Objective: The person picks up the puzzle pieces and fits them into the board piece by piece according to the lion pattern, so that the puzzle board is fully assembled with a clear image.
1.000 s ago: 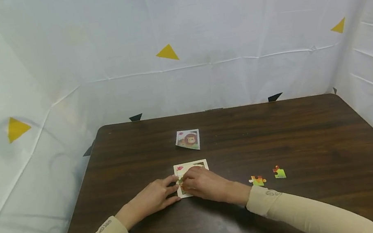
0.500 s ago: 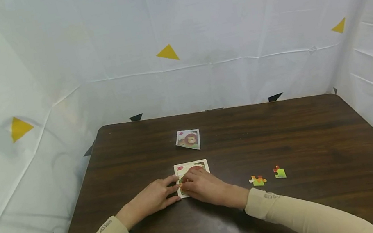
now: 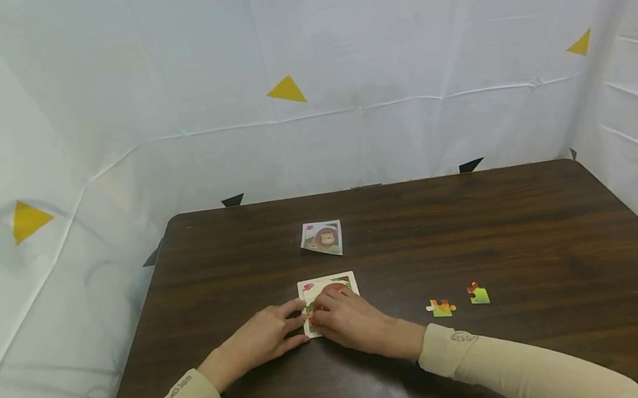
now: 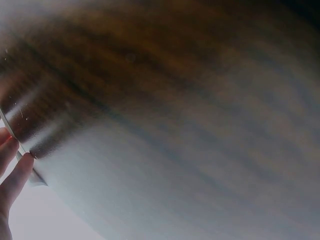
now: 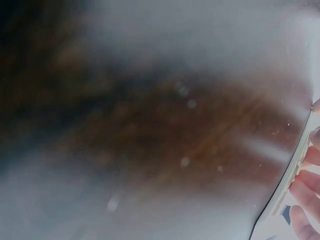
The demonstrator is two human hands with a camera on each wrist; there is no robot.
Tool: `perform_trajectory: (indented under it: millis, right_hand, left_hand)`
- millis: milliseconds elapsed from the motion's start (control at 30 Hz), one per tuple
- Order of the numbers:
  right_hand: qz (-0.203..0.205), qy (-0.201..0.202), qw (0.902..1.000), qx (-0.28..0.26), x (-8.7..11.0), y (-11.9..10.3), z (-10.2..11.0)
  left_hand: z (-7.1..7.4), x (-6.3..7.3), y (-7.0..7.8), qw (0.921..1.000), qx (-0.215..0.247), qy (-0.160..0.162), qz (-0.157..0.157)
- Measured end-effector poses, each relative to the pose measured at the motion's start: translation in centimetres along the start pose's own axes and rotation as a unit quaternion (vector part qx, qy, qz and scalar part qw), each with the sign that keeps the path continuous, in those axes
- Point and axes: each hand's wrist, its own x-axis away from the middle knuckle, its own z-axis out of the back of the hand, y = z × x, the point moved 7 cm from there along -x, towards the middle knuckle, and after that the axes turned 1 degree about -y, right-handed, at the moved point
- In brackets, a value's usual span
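A small puzzle board (image 3: pixel 343 281) with a pale frame and a lion picture lies at the middle of the table. My left hand (image 3: pixel 260 337) rests beside it, fingers spread and fairly straight, their tips touching its left edge. Curled over the board, my right hand (image 3: pixel 350 320) has its fingertips gathered at the left part of the picture, pinching a small orange puzzle piece (image 3: pixel 312 315) largely covered by the fingers. Each wrist view catches only fingers, the left fingers (image 4: pixel 17 177) and the right fingers (image 5: pixel 305 195), at the board's edge.
Two loose puzzle pieces lie right of the hands: an orange-green puzzle piece (image 3: pixel 442 309) and a corner-shaped puzzle piece (image 3: pixel 479 294). Behind the board is a lion picture card (image 3: pixel 323 238), its front edge slightly curled. White sheeting (image 3: pixel 374 146) surrounds the dark wooden table (image 3: pixel 541 224).
My right hand has shifted very slightly at the board, its wrist drawing a little left. The left hand, loose pieces and card stay in place.
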Motion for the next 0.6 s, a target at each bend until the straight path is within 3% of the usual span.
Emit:
perform_trajectory:
  millis: [200, 433, 600]
  right_hand:
    - [0.009, -0.020, 0.9997, 0.008, 0.05, 0.07, -0.15]
    - [0.007, -0.023, 0.9993, -0.030, 0.00, 0.50, -0.19]
    - [0.004, -0.034, 0.9991, -0.026, -0.01, 0.40, -0.13]
  left_hand:
    - [-0.04, -0.01, 0.03, 1.0000, -0.001, -0.003, 0.001]
    - [-0.19, -0.02, -0.05, 1.0000, 0.000, -0.004, 0.001]
    - [-0.04, -0.06, 0.04, 1.0000, -0.004, 0.003, -0.005]
